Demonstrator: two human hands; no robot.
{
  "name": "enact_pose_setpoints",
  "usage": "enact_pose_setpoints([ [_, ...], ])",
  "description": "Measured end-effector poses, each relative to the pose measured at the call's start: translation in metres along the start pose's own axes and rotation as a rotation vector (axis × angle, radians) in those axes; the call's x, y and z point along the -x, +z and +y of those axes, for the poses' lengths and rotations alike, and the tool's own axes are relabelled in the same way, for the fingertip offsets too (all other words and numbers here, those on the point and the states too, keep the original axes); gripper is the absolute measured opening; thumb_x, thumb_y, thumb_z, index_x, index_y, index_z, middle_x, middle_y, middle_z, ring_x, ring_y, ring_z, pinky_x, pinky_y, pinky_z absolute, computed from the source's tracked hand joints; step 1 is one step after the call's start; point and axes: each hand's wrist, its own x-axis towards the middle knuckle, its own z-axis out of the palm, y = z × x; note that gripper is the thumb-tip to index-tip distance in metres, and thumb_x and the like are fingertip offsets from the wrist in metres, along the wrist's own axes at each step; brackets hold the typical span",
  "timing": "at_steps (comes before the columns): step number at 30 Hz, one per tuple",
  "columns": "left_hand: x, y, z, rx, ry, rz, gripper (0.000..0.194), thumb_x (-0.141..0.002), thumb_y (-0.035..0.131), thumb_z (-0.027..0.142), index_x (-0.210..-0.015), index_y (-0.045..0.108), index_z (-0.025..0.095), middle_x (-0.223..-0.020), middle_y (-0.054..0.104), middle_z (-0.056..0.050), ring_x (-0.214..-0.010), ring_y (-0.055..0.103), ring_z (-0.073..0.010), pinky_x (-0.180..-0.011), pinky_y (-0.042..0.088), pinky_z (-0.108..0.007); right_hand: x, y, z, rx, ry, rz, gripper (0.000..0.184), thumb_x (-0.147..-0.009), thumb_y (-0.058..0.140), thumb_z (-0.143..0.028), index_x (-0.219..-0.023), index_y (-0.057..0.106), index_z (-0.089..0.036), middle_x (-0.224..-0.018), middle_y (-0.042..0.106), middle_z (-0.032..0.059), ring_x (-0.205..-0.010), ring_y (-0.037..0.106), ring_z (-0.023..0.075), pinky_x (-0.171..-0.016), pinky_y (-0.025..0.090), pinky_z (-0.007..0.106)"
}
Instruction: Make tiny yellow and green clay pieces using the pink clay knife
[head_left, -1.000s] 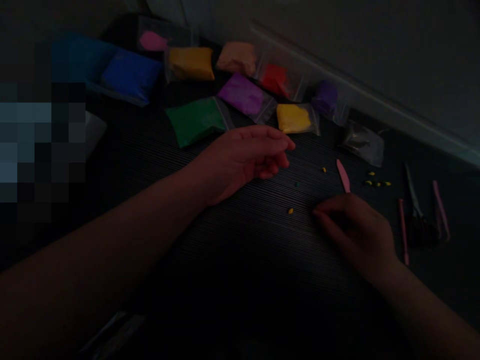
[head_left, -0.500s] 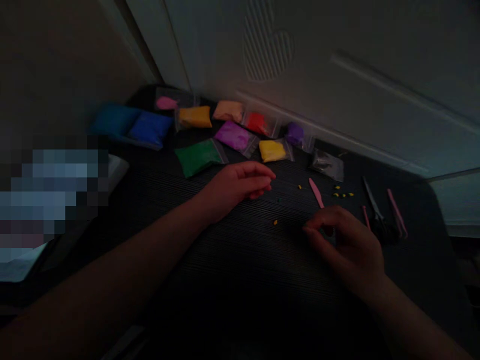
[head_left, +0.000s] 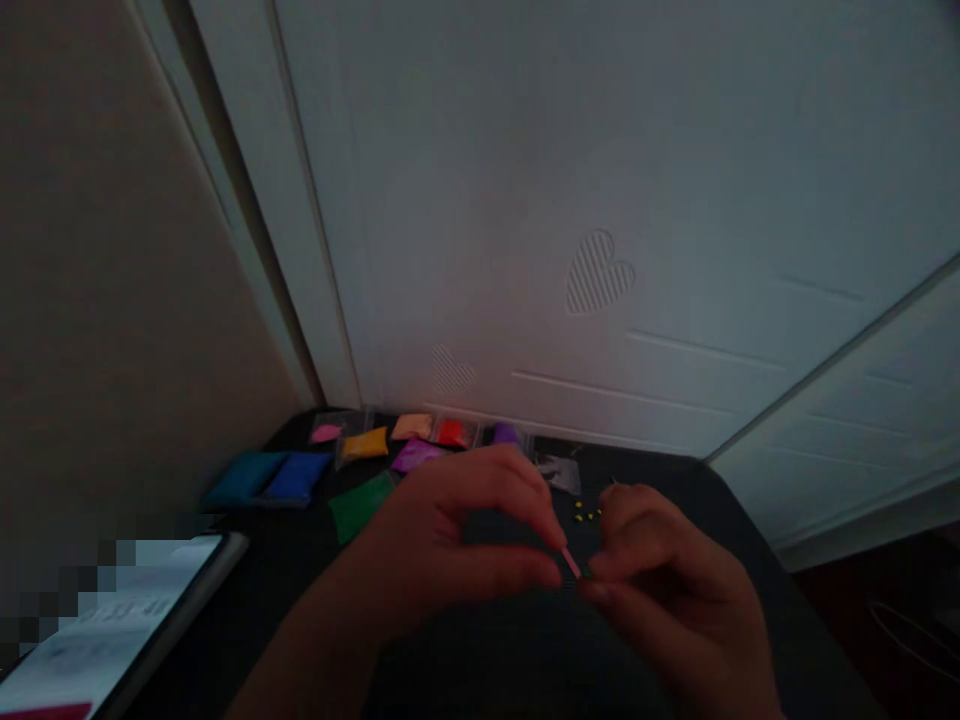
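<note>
1. The fingers of your right hand [head_left: 679, 600], right of lower centre, are pinched together on a small green piece [head_left: 587, 574]. The thumb and index finger of your left hand [head_left: 457, 530] are curved, with a gap between them; the index fingertip meets the upper end of a slim pink tool [head_left: 571, 562]. You can't tell from here which hand bears the tool.
2. The green piece sits at the tool's lower end, mostly hidden by your right fingers. It is probably very light, soft and easily dented, perhaps a little tacky, so a gentle hold at its edges should suit it.
3. The tool looks straight, smooth and pale pink. It is likely light and fairly stiff; the shaft, clear of the green piece, would be the place to take it.
4. Just beyond your right hand, small yellow-and-dark pieces [head_left: 578, 518] lie on the black desk [head_left: 487, 640]. They look similarly soft and squashable, best lifted singly by their sides.
5. Farther out, a green bag [head_left: 360, 507] and a blue bag [head_left: 295, 478] lie left of centre, with a red bag [head_left: 452, 433] near the back edge.
6. A lit screen [head_left: 112, 630] fills the lower left corner; a pale panel [head_left: 480, 200] with ribbed hearts rises behind.
</note>
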Motion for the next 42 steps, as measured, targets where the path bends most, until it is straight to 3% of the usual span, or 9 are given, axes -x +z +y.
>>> enact_pose_setpoints([
  [4, 0.000, 0.007, 0.004, -0.006, 0.065, 0.017, 0.030, -0.057, 0.071, 0.013, -0.082, 0.066, 0.029, -0.073, 0.057, -0.001, -0.069, 0.053, -0.0141, -0.062, 0.044, -0.027, 0.001, -0.004, -0.006, 0.007, -0.035, 0.018, 0.008, -0.069, 0.062, -0.014, -0.071, 0.058, -0.021, -0.063, 0.053, -0.0018, -0.060, 0.051, 0.0114, -0.058, 0.043, 0.027],
  [10, 0.004, 0.010, 0.007, -0.069, 0.029, -0.040, 0.032, -0.060, 0.069, 0.009, -0.085, 0.065, 0.028, -0.080, 0.060, -0.002, -0.075, 0.054, -0.0139, -0.066, 0.045, -0.025, 0.003, -0.009, -0.007, 0.048, -0.014, -0.041, 0.010, -0.069, 0.062, -0.011, -0.072, 0.059, -0.020, -0.066, 0.056, -0.0016, -0.064, 0.053, 0.0107, -0.060, 0.043, 0.025],
  [19, 0.005, 0.007, 0.009, -0.178, 0.056, -0.080, 0.016, -0.067, 0.064, 0.010, -0.081, 0.064, 0.017, -0.082, 0.058, -0.003, -0.079, 0.054, -0.0112, -0.071, 0.046, -0.023, 0.002, -0.010, -0.007, 0.049, -0.012, -0.152, 0.010, -0.069, 0.062, -0.011, -0.074, 0.060, -0.019, -0.069, 0.056, -0.0005, -0.067, 0.054, 0.0092, -0.058, 0.044, 0.021],
  [30, 0.007, 0.007, 0.011, -0.203, 0.097, -0.116, 0.014, -0.068, 0.062, 0.006, -0.079, 0.063, 0.015, -0.084, 0.058, -0.004, -0.080, 0.054, -0.0112, -0.072, 0.045, -0.023, 0.000, -0.011, -0.012, 0.136, -0.056, -0.210, 0.009, -0.068, 0.062, -0.010, -0.073, 0.061, -0.018, -0.070, 0.058, -0.0016, -0.066, 0.054, 0.0076, -0.063, 0.044, 0.021],
  [42, 0.007, 0.015, 0.010, -0.181, 0.125, -0.032, 0.014, -0.066, 0.059, 0.005, -0.077, 0.060, 0.014, -0.077, 0.058, -0.005, -0.075, 0.054, -0.0122, -0.068, 0.045, -0.025, 0.002, -0.009, -0.012, 0.168, -0.067, -0.107, 0.008, -0.069, 0.062, -0.013, -0.074, 0.061, -0.019, -0.070, 0.059, -0.0011, -0.067, 0.056, 0.0102, -0.068, 0.047, 0.023],
])
